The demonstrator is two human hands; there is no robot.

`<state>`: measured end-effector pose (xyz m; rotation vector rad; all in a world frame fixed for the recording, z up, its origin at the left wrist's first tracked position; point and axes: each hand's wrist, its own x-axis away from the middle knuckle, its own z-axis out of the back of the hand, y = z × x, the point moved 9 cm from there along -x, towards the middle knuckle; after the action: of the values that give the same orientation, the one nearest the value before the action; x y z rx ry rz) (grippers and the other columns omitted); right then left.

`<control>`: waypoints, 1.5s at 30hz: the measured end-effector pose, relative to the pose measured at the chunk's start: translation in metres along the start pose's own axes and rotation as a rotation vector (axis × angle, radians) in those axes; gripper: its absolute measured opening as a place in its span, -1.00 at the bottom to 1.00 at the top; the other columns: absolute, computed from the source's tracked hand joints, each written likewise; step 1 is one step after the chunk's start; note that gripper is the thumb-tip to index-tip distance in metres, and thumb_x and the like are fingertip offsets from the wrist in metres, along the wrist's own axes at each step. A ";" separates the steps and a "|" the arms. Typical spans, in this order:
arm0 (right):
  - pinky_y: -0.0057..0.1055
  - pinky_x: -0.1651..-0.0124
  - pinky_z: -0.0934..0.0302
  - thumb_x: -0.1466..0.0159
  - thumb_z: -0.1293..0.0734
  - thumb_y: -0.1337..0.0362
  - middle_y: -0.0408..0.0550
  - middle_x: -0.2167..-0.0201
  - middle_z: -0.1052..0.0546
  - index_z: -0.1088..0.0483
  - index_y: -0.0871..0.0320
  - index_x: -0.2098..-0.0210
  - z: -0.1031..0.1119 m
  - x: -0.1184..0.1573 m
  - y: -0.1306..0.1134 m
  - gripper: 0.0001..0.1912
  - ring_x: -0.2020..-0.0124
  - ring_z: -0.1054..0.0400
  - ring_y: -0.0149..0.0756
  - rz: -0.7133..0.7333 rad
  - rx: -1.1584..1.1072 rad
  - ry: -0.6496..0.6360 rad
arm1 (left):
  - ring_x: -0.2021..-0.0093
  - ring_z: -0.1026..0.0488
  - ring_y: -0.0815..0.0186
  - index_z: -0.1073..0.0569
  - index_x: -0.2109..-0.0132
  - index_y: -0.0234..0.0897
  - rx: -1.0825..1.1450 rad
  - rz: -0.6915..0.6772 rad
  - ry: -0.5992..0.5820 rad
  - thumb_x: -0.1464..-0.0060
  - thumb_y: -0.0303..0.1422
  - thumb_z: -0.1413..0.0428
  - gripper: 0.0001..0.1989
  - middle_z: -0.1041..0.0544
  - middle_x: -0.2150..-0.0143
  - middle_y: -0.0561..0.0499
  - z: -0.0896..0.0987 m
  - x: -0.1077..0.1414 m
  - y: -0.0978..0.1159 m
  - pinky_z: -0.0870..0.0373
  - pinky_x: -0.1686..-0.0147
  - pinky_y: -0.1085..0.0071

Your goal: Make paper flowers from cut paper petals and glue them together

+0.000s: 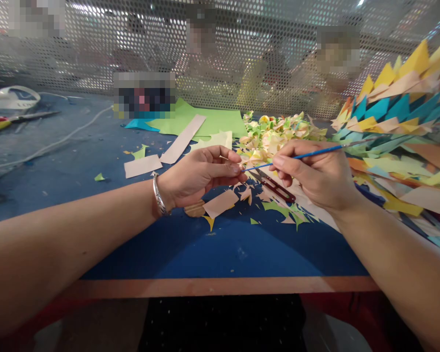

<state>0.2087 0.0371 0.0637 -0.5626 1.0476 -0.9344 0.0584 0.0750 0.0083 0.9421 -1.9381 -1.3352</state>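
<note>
My left hand [212, 173] is closed in a pinch, thumb against fingers, around a small pale paper piece [241, 167] that is mostly hidden. In my right hand [311, 173] is a thin blue paintbrush [317, 152], held like a pen. One slim end of it touches or nearly touches the piece at my left fingertips; the other end points right. Below the brush, dark red thread snips [278, 188] lie among paper scraps. A pink paper rectangle [222, 203] rests under my left hand, partly over a round wooden-looking disc [195, 209].
Small curled paper flowers [275, 132] are heaped behind my hands. Green sheets [209, 120] and pale strips [185, 139] lie back left. Stacked coloured paper points [392, 107] stand at right. Scissors [14, 121] and a white cord [69, 134] are at left. A perforated metal screen [220, 63] closes the back.
</note>
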 end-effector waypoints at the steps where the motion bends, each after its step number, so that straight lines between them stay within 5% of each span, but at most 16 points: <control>1: -0.37 0.61 -0.10 -0.29 -0.41 0.20 -0.16 0.67 -0.36 -0.43 0.08 0.51 0.000 0.000 0.000 -0.75 0.65 -0.23 -0.39 0.009 0.006 0.001 | 0.33 -0.59 0.39 -0.43 0.31 -0.36 -0.001 0.001 0.005 -0.08 -0.64 -0.16 -0.88 -0.54 0.39 0.06 0.000 0.000 0.000 -0.49 0.14 0.42; 11: -0.40 0.56 -0.06 -0.30 -0.38 0.23 -0.20 0.65 -0.35 -0.41 0.09 0.51 -0.002 0.001 -0.009 -0.76 0.61 -0.20 -0.42 0.083 0.143 0.003 | 0.36 -0.57 0.40 -0.43 0.29 -0.35 0.007 0.009 0.045 -0.01 -0.68 -0.18 -0.82 -0.52 0.45 0.09 0.000 0.002 -0.004 -0.48 0.15 0.41; 17: -0.37 0.48 -0.12 -0.30 -0.34 0.33 -0.18 0.57 -0.40 -0.43 0.07 0.45 -0.008 0.004 -0.026 -0.82 0.54 -0.23 -0.39 0.249 0.235 0.010 | 0.41 -0.52 0.44 -0.44 0.35 -0.36 -0.037 -0.022 0.101 -0.05 -0.64 -0.19 -0.87 -0.49 0.45 0.10 0.002 0.002 -0.001 -0.44 0.26 0.46; 34: -0.34 0.37 -0.23 -0.29 -0.32 0.40 -0.10 0.47 -0.49 -0.41 0.07 0.35 -0.023 0.015 -0.050 -0.89 0.46 -0.32 -0.33 0.545 0.545 0.047 | 0.34 -0.55 0.47 -0.44 0.39 -0.34 0.099 -0.010 0.208 -0.14 -0.61 -0.15 -0.84 -0.51 0.40 0.11 0.009 0.004 -0.004 -0.44 0.15 0.50; 45: -0.32 0.36 -0.27 -0.28 -0.31 0.39 -0.08 0.41 -0.56 -0.44 0.04 0.32 -0.023 0.017 -0.052 -0.88 0.43 -0.38 -0.29 0.558 0.559 0.062 | 0.33 -0.58 0.38 -0.45 0.36 -0.32 0.051 -0.023 0.241 -0.15 -0.56 -0.18 -0.87 -0.52 0.40 0.09 0.009 0.008 0.001 -0.47 0.24 0.44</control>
<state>0.1713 -0.0037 0.0865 0.2207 0.8759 -0.6985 0.0468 0.0738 0.0074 1.0995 -1.7879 -1.1322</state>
